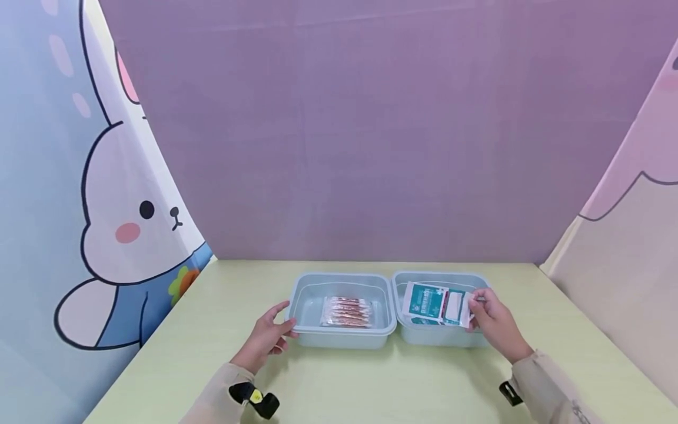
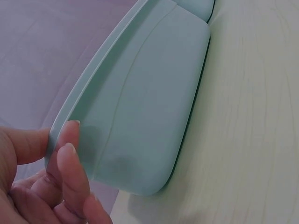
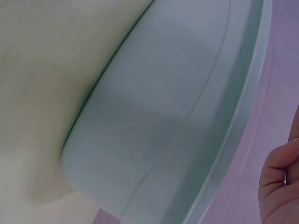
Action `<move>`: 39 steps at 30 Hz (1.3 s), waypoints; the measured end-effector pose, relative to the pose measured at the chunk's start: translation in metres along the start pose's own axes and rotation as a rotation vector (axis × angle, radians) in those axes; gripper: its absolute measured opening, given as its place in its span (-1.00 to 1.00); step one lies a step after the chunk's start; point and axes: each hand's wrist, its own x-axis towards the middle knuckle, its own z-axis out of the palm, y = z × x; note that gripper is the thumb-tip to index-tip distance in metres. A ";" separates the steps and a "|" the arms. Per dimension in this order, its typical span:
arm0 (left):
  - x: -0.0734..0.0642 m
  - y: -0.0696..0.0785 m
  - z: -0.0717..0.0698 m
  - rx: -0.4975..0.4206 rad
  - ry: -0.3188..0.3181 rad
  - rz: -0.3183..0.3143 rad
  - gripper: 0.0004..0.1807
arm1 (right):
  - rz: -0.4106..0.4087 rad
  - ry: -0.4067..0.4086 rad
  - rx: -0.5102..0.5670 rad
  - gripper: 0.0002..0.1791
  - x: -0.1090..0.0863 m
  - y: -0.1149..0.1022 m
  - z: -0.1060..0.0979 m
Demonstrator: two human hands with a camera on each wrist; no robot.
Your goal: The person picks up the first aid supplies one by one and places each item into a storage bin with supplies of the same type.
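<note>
In the head view, my left hand (image 1: pixel 267 335) pinches the left corner of a pale blue-green plastic tub (image 1: pixel 339 340). Its thumb and fingers grip the rim (image 2: pixel 88 77) in the left wrist view. Inside that tub lies a clear packet of reddish-brown swab-like sticks (image 1: pixel 346 312). My right hand (image 1: pixel 495 324) pinches the right end of a flat teal-and-white packet (image 1: pixel 426 300), tilted over a matching right tub (image 1: pixel 439 337). More teal packaging shows beneath it. Only part of the right hand (image 3: pixel 282 182) enters the right wrist view; the packet is out of sight there.
The two tubs stand side by side on a pale yellow wood-grain table (image 1: pixel 339 388). Behind the table hangs a purple cloth (image 1: pixel 371 129). A curtain with a cartoon rabbit (image 1: pixel 132 206) borders the left side, and another printed curtain (image 1: pixel 630 265) the right.
</note>
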 end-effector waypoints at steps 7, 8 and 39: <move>0.000 -0.001 -0.001 0.002 0.004 -0.014 -0.40 | 0.120 0.009 -0.001 -0.95 0.006 -0.002 0.005; 0.000 -0.001 -0.001 0.001 0.005 -0.016 -0.40 | 0.139 0.008 -0.012 -0.94 0.007 -0.003 0.005; 0.001 -0.001 -0.002 -0.007 0.004 0.008 -0.41 | 0.533 -0.354 -0.035 -0.80 0.074 0.008 -0.025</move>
